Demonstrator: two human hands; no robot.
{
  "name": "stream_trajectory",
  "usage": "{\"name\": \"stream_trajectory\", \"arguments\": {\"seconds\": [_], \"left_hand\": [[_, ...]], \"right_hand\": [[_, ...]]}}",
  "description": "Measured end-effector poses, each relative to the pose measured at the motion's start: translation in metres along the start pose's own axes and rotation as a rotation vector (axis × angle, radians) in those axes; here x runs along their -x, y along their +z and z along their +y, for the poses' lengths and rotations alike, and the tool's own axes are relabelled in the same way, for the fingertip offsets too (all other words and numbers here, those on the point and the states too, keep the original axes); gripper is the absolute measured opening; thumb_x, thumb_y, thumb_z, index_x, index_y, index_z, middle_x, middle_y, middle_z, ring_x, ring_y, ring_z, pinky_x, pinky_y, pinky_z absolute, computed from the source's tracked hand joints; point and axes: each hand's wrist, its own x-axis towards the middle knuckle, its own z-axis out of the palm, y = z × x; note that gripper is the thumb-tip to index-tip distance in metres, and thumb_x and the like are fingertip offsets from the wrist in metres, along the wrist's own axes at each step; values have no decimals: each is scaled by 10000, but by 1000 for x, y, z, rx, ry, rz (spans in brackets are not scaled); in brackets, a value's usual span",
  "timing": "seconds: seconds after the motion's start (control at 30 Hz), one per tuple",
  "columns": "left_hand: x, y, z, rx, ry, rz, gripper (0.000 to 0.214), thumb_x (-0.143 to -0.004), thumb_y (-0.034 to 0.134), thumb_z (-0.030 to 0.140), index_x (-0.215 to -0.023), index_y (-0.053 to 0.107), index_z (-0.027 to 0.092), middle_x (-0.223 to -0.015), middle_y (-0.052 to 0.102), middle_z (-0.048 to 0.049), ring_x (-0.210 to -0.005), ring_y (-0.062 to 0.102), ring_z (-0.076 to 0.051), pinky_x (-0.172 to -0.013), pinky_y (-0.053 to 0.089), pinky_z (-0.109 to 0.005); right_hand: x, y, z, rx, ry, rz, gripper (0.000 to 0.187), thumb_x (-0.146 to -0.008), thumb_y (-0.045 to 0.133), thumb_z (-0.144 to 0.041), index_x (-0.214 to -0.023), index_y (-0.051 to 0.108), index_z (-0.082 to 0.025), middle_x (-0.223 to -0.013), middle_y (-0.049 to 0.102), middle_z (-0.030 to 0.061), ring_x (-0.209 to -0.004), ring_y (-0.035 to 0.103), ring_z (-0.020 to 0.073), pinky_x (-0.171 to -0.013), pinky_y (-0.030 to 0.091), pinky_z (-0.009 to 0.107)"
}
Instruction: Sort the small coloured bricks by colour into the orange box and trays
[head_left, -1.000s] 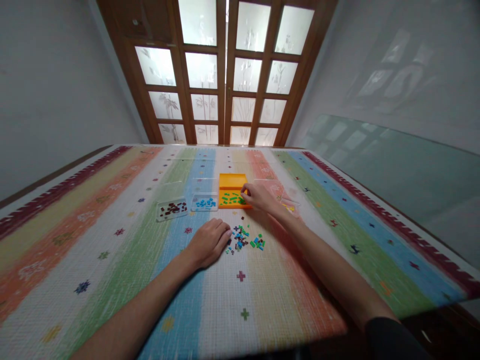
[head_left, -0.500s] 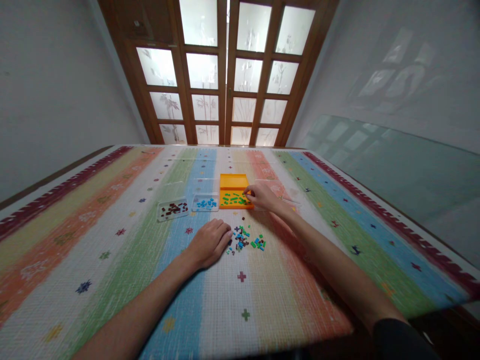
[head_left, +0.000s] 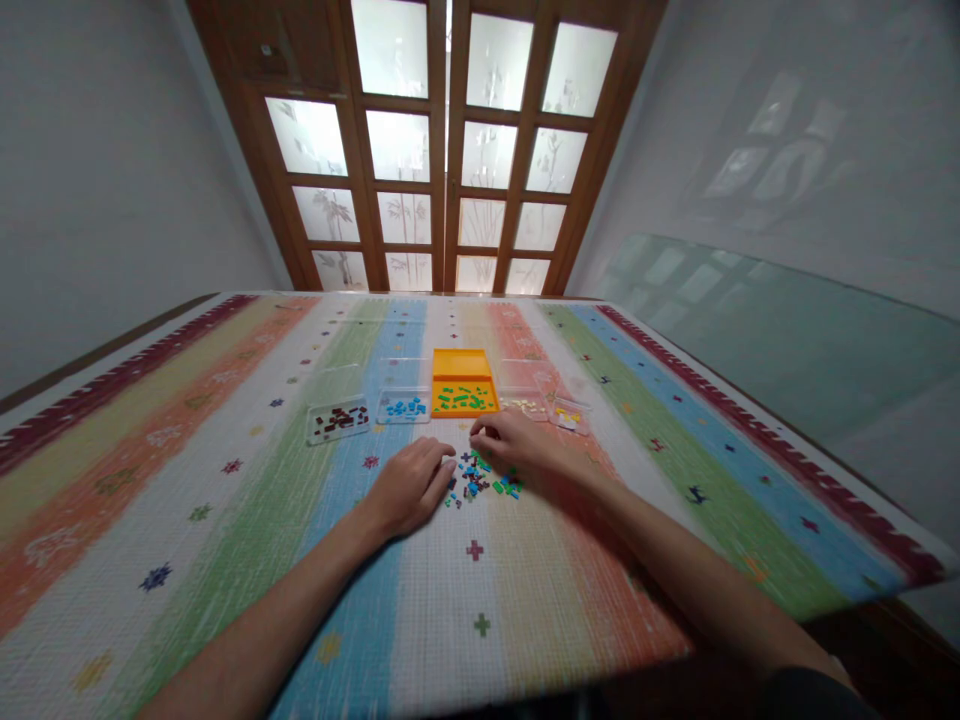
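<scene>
A loose pile of tiny building bricks in blue, green and dark brown lies on the striped tablecloth. My left hand rests on the cloth at the pile's left edge, fingers loosely bent and thumb apart, with nothing seen in it. Over the pile's upper right side is my right hand; its fingers are curled downward, with a gap between thumb and forefinger and no brick visible there. Just beyond it stands an orange box, its lid raised, with green bricks spread inside.
Left of the orange box are a clear tray of dark brown bricks and another of blue bricks. On its right, one clear tray has cream pieces, partly behind my right hand, and another has yellow pieces.
My right hand has drawn back from the orange box to the pile, uncovering the box's right side and the trays beyond. My left hand stays by the pile. The view has shifted slightly.
</scene>
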Motion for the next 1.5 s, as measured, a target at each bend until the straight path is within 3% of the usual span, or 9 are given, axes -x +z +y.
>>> {"name": "stream_trajectory", "arguments": {"seconds": [0.2, 0.47, 0.63, 0.77, 0.87, 1.0, 1.13, 1.5], "left_hand": [[1, -1, -1, -41, 79, 179, 153, -1006, 473, 257, -1053, 593, 174, -848, 632, -50, -774, 621, -185, -693, 507, -306], [3, -5, -6, -49, 94, 177, 155, -1015, 480, 252, -1002, 614, 175, -841, 658, -52, -751, 633, -175, -689, 522, -302], [1, -9, -13, -81, 96, 174, 191, -1018, 452, 237, -1026, 632, 174, -869, 678, -66, -797, 648, -185, -731, 538, -317], [1, -35, -38, -199, 16, 270, 213, -1009, 456, 247, -1009, 658, 179, -901, 674, -80, -866, 627, -222, -813, 535, -377], [7, -62, -69, -296, -156, 363, 236, -992, 482, 318, -990, 686, 199, -932, 648, -92, -931, 593, -270, -860, 515, -440], [20, -85, -110, -405, -312, 373, 269, -929, 515, 367, -895, 722, 199, -941, 600, -122, -938, 551, -317, -858, 492, -500], [30, -88, -131, -432, -373, 341, 249, -875, 522, 337, -826, 732, 212, -1004, 602, -136, -922, 549, -318, -895, 462, -550], [37, -91, -143, -423, -385, 208, 238, -807, 511, 278, -732, 727, 215, -1017, 637, -160, -935, 557, -342, -863, 474, -577]], "right_hand": [[0, 11, -17, -259, -82, -19, 186, -918, 573, -187, -938, 748, -125, -689, 653, 0, -596, 534, 105, -595, 378, 213], [-2, 20, -21, -364, -60, 24, 192, -925, 597, -233, -878, 758, -139, -716, 672, 14, -634, 543, 111, -595, 398, 220], [-1, 12, -20, -392, 1, -20, 268, -960, 545, -267, -1025, 778, -152, -709, 697, 15, -603, 569, 114, -581, 427, 223], [0, 0, -8, -307, 94, 51, 271, -930, 569, -204, -1113, 761, -150, -871, 758, 59, -670, 615, 122, -638, 466, 238], [2, -8, 2, -313, 91, 58, 245, -924, 572, -194, -1055, 773, -146, -976, 770, 87, -772, 654, 144, -708, 492, 261], [6, -12, 12, -328, 80, 44, 234, -916, 565, -200, -1012, 775, -161, -984, 772, 79, -799, 663, 159, -722, 506, 278], [8, -13, 19, -286, 71, 7, 224, -888, 574, -179, -975, 780, -169, -969, 769, 78, -797, 669, 166, -732, 514, 290], [10, -14, 22, -186, 60, 7, 244, -878, 556, -160, -964, 784, -170, -918, 768, 75, -764, 660, 169, -713, 499, 286]]}}
